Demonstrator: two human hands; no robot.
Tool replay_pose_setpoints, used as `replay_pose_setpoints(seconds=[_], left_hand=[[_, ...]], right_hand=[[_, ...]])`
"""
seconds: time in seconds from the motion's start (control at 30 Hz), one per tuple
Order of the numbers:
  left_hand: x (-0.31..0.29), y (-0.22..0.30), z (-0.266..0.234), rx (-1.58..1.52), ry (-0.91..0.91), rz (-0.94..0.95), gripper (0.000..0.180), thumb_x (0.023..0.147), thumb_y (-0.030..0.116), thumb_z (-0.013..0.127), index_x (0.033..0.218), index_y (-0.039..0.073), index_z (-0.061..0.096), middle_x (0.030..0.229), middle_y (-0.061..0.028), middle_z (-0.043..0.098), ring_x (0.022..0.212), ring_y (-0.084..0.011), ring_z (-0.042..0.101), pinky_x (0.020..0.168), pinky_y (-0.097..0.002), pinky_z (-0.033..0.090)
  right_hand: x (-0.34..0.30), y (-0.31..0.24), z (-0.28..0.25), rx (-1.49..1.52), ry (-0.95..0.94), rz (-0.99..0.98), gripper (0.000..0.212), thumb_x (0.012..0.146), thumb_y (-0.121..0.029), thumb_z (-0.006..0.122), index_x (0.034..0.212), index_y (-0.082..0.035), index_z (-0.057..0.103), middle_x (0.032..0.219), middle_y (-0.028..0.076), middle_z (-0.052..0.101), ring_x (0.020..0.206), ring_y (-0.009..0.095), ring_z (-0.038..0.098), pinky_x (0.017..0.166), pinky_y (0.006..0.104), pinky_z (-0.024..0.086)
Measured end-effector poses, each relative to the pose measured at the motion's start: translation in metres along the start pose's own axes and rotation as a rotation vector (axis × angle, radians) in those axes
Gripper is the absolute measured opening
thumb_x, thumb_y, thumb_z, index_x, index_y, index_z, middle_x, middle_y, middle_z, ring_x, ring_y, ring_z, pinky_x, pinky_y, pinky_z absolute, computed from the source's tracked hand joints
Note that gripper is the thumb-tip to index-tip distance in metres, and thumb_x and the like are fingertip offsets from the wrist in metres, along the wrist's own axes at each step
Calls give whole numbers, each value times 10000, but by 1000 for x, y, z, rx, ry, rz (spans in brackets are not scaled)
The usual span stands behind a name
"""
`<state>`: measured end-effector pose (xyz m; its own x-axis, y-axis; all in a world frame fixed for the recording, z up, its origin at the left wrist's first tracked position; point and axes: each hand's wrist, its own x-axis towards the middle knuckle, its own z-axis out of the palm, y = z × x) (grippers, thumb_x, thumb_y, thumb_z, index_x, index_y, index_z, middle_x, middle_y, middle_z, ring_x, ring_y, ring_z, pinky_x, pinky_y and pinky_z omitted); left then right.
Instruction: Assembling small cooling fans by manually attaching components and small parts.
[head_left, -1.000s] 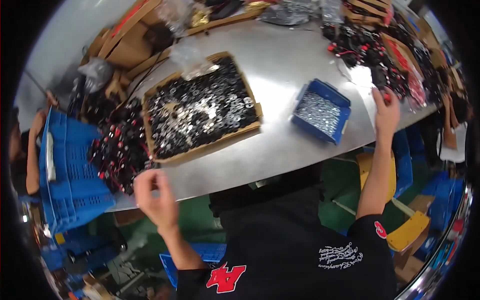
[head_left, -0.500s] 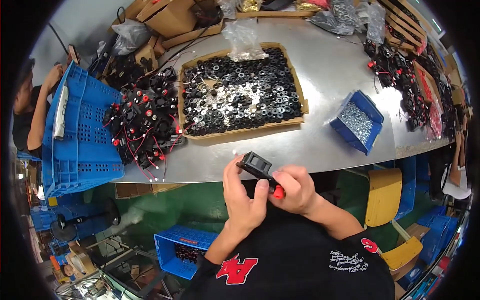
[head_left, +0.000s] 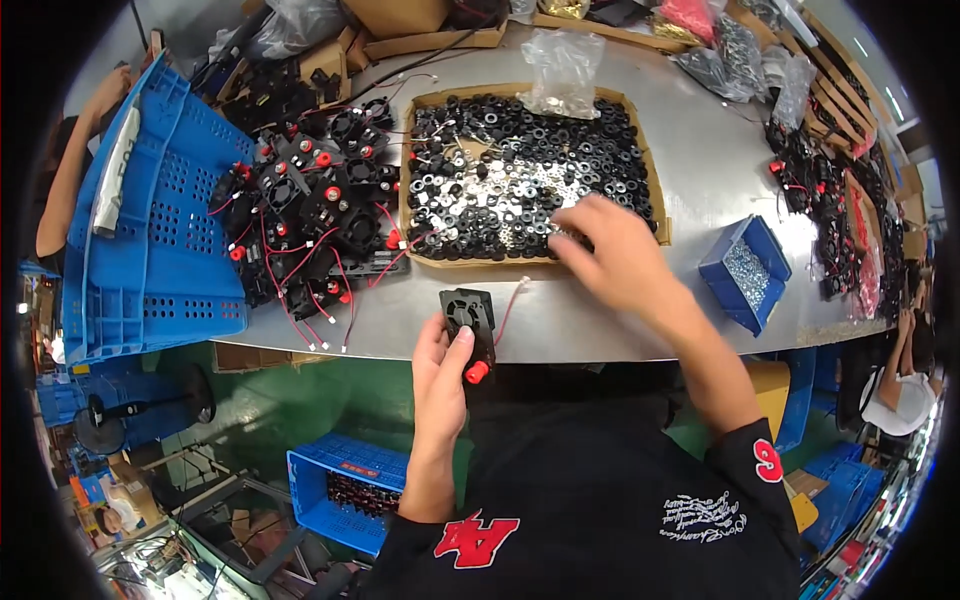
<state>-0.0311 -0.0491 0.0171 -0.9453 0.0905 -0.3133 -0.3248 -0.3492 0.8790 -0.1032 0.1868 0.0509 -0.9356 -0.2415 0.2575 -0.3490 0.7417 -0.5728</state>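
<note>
My left hand (head_left: 437, 378) grips a black fan unit (head_left: 468, 310) near the table's front edge, thumb across its lower part. The unit has a red knob (head_left: 477, 373) at its lower end, and a thin wire with a white plug (head_left: 524, 282) trails to its right. Over the front right part of a shallow cardboard tray (head_left: 530, 262), my right hand (head_left: 605, 245) reaches in with bent fingers and thumb apart, and nothing shows in it. Black ring-shaped parts (head_left: 470, 240) and shiny metal pieces (head_left: 487, 180) fill the tray. Its fingertips are close to the rings.
Similar fan units (head_left: 340, 200) are heaped left of the tray, beside a tipped blue crate (head_left: 180, 230). A blue bin of small metal parts (head_left: 748, 275) stands right. A clear plastic bag (head_left: 560, 70) lies on the tray's far edge. Another person's arm (head_left: 75, 170) shows far left.
My right hand has left the fan unit and moved up and right to the tray. My left hand keeps the unit, now turned with its fan face showing. The view has shifted.
</note>
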Motion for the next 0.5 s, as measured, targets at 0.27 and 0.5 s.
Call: replay_pose_setpoints(seconds=[0.27, 0.5], left_hand=[[4, -1, -5, -153, -164, -49, 551, 798, 141, 688, 1270, -16, 452, 1039, -86, 569, 788, -105, 559, 715, -222, 466], [-6, -4, -12, -221, -210, -15, 583, 773, 177, 597, 1286, -38, 425, 1022, -122, 558, 729, -174, 556, 579, -295, 462]], right_hand=[[107, 27, 50, -219, 100, 39, 225, 839, -244, 652, 932, -39, 659, 900, 161, 619, 863, 359, 612, 786, 445, 490], [118, 43, 55, -348, 68, 11, 183, 862, -212, 610, 840, -39, 667, 879, 147, 629, 837, 359, 622, 769, 457, 503]])
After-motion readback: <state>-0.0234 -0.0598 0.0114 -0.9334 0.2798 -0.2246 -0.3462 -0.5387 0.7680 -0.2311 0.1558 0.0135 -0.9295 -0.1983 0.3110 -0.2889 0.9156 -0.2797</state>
